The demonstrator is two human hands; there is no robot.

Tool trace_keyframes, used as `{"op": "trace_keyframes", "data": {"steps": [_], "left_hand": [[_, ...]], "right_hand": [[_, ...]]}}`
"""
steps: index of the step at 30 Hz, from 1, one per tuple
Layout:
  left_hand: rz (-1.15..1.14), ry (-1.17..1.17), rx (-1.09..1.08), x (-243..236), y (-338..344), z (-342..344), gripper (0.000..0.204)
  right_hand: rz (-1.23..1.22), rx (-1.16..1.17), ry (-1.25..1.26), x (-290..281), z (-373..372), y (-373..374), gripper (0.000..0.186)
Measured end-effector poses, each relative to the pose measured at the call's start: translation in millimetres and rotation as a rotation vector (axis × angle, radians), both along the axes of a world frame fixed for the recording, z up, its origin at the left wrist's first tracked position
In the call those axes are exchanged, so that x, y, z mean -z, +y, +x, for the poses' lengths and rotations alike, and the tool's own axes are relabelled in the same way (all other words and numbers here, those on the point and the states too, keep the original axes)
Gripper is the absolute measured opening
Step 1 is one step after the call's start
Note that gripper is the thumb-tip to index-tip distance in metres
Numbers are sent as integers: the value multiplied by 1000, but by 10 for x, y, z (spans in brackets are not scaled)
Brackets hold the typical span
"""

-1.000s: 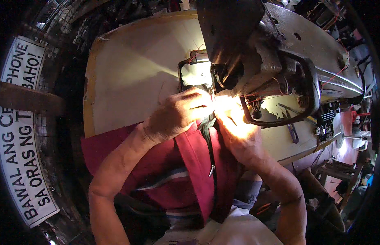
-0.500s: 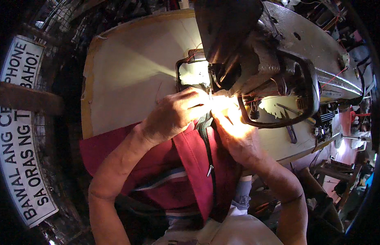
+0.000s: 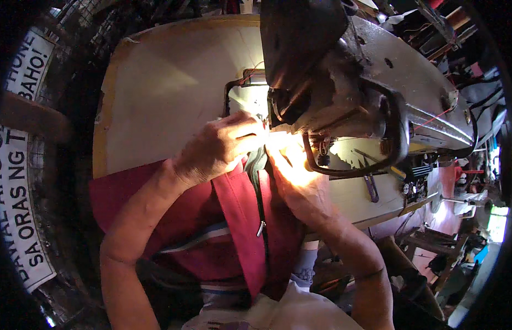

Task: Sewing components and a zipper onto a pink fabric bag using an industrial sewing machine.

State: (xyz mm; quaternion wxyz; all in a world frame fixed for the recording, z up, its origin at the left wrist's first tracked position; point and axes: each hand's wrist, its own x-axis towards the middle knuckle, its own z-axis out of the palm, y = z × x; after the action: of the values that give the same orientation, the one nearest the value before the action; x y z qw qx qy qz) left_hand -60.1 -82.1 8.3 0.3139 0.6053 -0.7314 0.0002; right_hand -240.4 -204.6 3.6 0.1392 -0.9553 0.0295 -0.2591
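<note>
1. At your far left a white sign (image 3: 22, 181) with dark lettering hangs on the dim wall, well apart from the work.

2. On the cream table (image 3: 162, 93), your left hand (image 3: 220, 148) lies knuckles up on the red garment (image 3: 206, 220), fingers curled and pressing the cloth down just left of the needle area.

3. Between your hands runs the dark zipper (image 3: 260, 192), from the machine's foot back toward your lap; its metal pull (image 3: 261, 228) hangs partway down, and a pale stripe crosses the cloth to its left.

4. Your right hand (image 3: 297, 176) rests flat on the cloth just right of the zipper. The lamp glare washes it out, so you cannot tell whether the fingers pinch the fabric or only steady it.

5. Above both hands the dark sewing machine (image 3: 333, 82) leans over the seam, red thread (image 3: 432, 118) running along its arm.

6. Judging by this, only the zipper's top end sits at the foot; most of its length lies short of the needle, so the seam looks barely begun.
</note>
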Motion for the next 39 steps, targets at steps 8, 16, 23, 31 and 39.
{"op": "trace_keyframes", "data": {"steps": [8,16,23,31,39], "left_hand": [[5,21,23,-3,-8,53,33],[15,19,-33,14,-1,7,36],[4,40,-26,14,-22,11,36],[-19,-6,-16,56,-51,51,33],[-52,34,-40,38,-78,37,29]], "right_hand": [[325,187,146,-382,-792,-379,16],[-722,852,42,-1527,-2006,-2263,35],[-465,751,368,-1817,-1721,-4522,38],[-810,565,650,-1703,-1878,-4923,42],[-658,384,369,-1546,-2260,-4778,56]]}}
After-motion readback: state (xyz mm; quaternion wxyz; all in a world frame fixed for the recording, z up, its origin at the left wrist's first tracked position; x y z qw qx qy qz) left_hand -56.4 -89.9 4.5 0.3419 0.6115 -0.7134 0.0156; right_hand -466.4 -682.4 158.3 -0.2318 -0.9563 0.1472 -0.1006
